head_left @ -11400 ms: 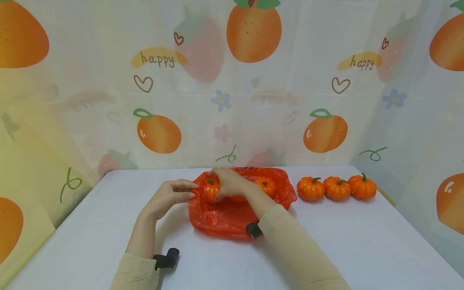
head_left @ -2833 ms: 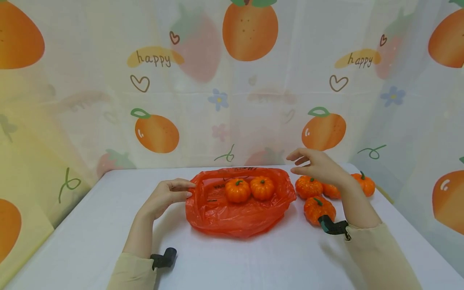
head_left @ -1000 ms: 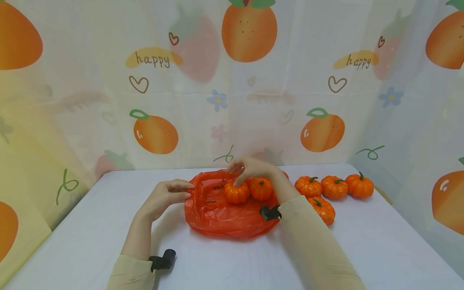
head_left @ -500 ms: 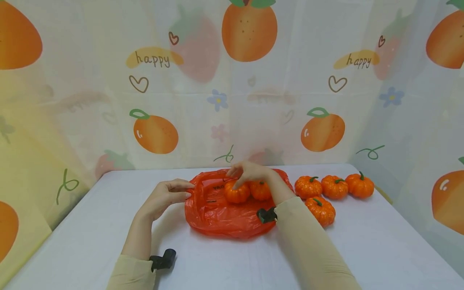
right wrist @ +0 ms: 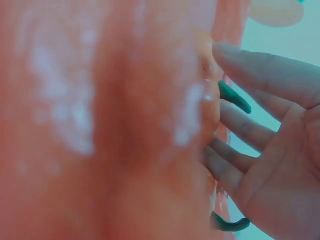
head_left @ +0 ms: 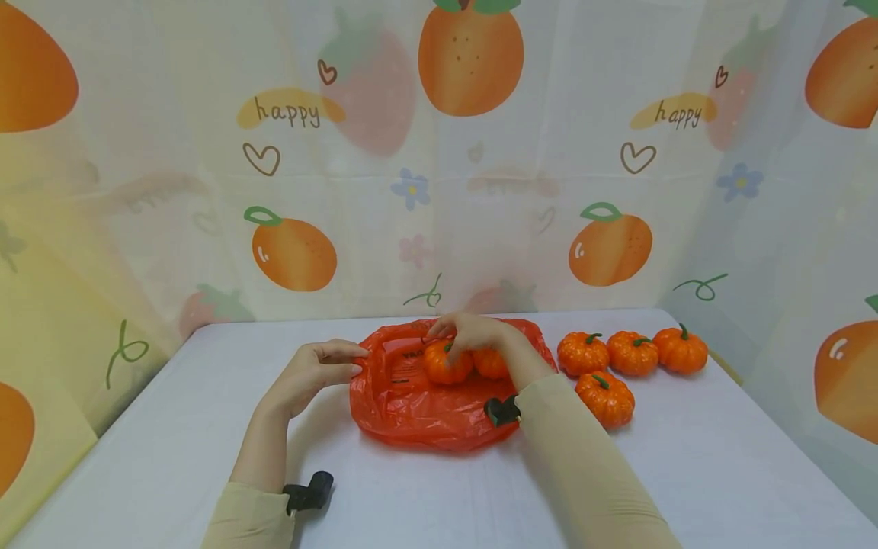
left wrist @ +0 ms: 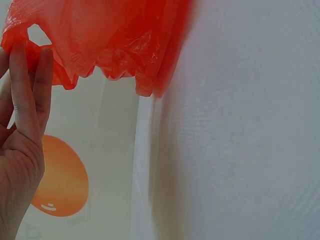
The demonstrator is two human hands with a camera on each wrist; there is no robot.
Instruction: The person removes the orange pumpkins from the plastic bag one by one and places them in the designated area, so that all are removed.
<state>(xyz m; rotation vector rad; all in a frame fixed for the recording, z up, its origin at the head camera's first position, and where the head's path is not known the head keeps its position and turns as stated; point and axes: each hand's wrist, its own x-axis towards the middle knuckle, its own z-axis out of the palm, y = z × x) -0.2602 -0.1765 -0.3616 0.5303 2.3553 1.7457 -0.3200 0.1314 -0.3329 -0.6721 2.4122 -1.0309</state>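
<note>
A red plastic bag [head_left: 432,423] stands with its mouth spread wide. My left hand [head_left: 305,377] pinches the bag's left rim; the left wrist view shows its straight fingers [left wrist: 24,95] against the thin plastic. Inside the bag, two small orange pumpkins with green stems sit side by side. My right hand [head_left: 480,334] reaches down over the left pumpkin [head_left: 442,372], thumb on the near side and fingers beyond the stem. The right pumpkin [head_left: 490,366] is partly covered by this hand. In the right wrist view, the thumb [right wrist: 270,72] and fingers straddle the green stem [right wrist: 234,96].
Right of the bag, three orange pumpkins [head_left: 634,354] stand in a row on the white table [head_left: 206,404]. Another pumpkin [head_left: 605,400] sits in front of the row. A fruit-print curtain [head_left: 480,191] hangs behind and at the sides.
A pumpkin from the bag's left end now sits before the row on the table. My right hand has come back from the row and lowered onto the bag's left pumpkin. The left hand stays put.
</note>
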